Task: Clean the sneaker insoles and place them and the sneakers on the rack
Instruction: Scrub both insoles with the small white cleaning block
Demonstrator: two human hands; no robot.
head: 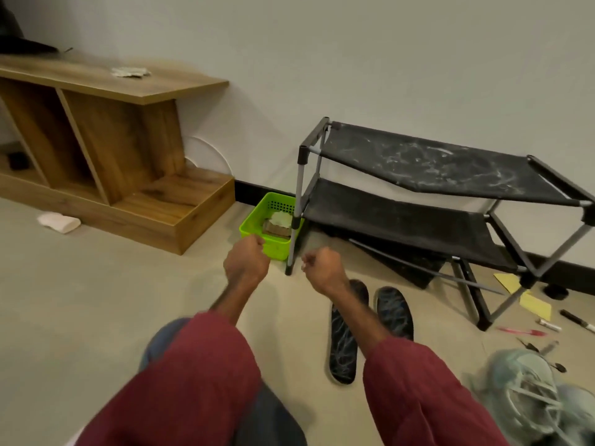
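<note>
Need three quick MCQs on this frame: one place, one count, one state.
1. The basket sits: A) on the rack top shelf B) on the floor left of the rack C) right of the rack.
2. Count of insoles on the floor: A) one B) two C) four.
3. The rack shelves: A) hold sneakers B) hold insoles C) bare.
Key: 1B, the basket stands by the rack's left leg; 2B, two dark insoles lie side by side; 3C, both shelves show nothing on them.
</note>
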